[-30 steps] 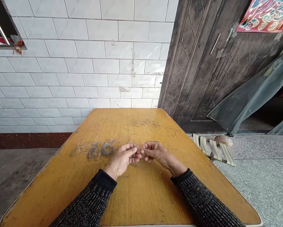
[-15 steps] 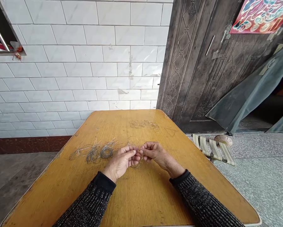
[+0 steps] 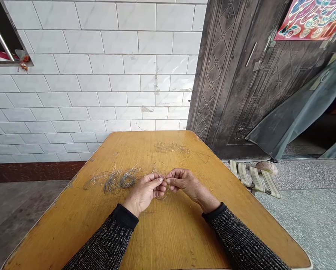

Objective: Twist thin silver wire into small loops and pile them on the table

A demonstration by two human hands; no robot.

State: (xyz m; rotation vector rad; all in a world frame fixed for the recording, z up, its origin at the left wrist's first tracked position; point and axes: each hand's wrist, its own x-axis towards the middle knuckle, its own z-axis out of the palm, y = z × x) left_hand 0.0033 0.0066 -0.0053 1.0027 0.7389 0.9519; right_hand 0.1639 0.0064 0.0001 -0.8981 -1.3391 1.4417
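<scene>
Your left hand [image 3: 148,186] and right hand [image 3: 184,182] pinch a thin wire [image 3: 160,162] between them, its rounded loops curving out beyond and below. Leftward lie loose-ended grey coils [image 3: 127,180]; farther off, slender rings [image 3: 171,147], all on the wood-grained table [image 3: 168,236].

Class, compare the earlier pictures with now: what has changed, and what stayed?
Nothing was visibly taken up or let go; only the view shifted slightly. The left-hand grip and right-hand grip still pinch the thin looped wire; the grey wire coils lie unmoved on the yellow-brown wooden table.
</scene>
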